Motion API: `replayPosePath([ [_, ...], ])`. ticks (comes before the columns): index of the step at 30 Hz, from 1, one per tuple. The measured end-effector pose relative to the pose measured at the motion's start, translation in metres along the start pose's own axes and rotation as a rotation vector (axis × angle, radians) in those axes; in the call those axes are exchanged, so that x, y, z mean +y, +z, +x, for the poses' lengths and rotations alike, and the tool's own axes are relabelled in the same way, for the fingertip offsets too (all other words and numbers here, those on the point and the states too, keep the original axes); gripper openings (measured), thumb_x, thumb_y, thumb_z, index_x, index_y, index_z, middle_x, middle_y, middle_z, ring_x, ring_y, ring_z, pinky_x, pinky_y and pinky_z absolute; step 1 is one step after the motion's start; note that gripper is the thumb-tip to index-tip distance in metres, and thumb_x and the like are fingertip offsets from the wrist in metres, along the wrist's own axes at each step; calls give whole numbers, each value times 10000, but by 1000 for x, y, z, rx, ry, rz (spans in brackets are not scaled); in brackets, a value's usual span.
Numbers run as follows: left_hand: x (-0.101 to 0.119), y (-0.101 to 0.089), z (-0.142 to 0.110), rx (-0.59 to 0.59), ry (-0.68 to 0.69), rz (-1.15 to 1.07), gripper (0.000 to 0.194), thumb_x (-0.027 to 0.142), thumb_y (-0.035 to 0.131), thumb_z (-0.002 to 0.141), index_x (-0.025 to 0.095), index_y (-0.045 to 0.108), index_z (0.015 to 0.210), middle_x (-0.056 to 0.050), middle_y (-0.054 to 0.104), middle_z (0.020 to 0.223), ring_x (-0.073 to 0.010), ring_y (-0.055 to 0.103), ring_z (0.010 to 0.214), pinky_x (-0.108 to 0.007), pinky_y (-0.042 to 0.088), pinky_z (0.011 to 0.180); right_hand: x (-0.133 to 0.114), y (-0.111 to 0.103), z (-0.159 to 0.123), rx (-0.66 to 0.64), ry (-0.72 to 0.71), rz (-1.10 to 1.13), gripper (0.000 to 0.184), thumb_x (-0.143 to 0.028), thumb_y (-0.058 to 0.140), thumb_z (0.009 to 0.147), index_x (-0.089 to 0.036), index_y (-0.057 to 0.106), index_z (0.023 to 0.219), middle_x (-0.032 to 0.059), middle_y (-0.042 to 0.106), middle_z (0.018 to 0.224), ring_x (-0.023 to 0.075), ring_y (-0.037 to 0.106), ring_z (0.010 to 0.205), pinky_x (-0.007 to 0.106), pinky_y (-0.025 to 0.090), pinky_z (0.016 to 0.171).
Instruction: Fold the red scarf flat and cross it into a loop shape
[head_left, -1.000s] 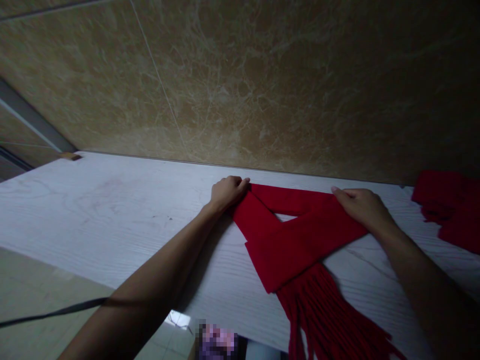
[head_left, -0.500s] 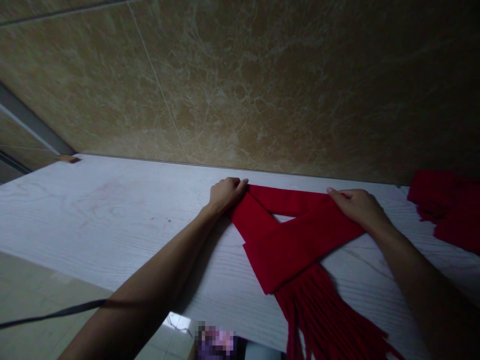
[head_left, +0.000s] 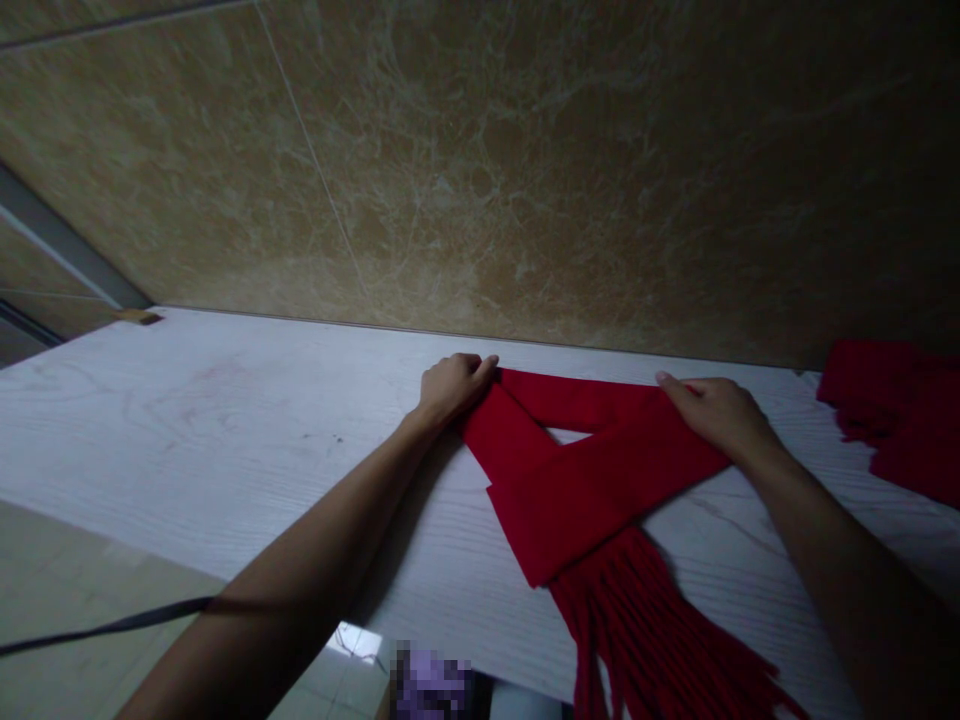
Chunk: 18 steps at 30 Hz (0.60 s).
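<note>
A red scarf (head_left: 592, 500) lies on the white wood-grain table (head_left: 225, 430), folded into a triangle-like loop with a small gap in its middle. One end crosses over the other, and long fringe hangs down toward the table's front edge. My left hand (head_left: 454, 385) is closed on the loop's upper left corner, thumb on top. At the upper right corner, my right hand (head_left: 712, 410) pinches the scarf between thumb and fingers; some of those fingers are hidden.
More red fabric (head_left: 900, 420) lies at the table's right end. A marbled tile wall (head_left: 480, 180) rises along the back edge. A small brown block (head_left: 139, 316) sits at the far left corner. A dark strap (head_left: 112, 627) stretches over to my left forearm.
Almost nothing differs. Both hands keep the same hold on the scarf, and the scarf's shape is the same; the view has shifted very slightly.
</note>
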<state>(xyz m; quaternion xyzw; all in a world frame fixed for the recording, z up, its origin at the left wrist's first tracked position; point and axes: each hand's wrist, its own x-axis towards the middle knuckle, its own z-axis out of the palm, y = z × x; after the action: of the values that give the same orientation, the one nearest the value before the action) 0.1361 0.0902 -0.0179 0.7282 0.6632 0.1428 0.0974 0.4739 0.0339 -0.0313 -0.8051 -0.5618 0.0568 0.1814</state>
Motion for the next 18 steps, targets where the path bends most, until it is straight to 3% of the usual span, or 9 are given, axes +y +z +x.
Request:
replayPosePath([
  [18,1,-2,-2,-1,17,0,554,590,348,1017,224,755,931,-92,769,948,-243,696,891,-306,445,764,3,2,1,6,-14,17,522,-630,464,922,-241,724,691,119,743,804,268,660,757,346,410,641],
])
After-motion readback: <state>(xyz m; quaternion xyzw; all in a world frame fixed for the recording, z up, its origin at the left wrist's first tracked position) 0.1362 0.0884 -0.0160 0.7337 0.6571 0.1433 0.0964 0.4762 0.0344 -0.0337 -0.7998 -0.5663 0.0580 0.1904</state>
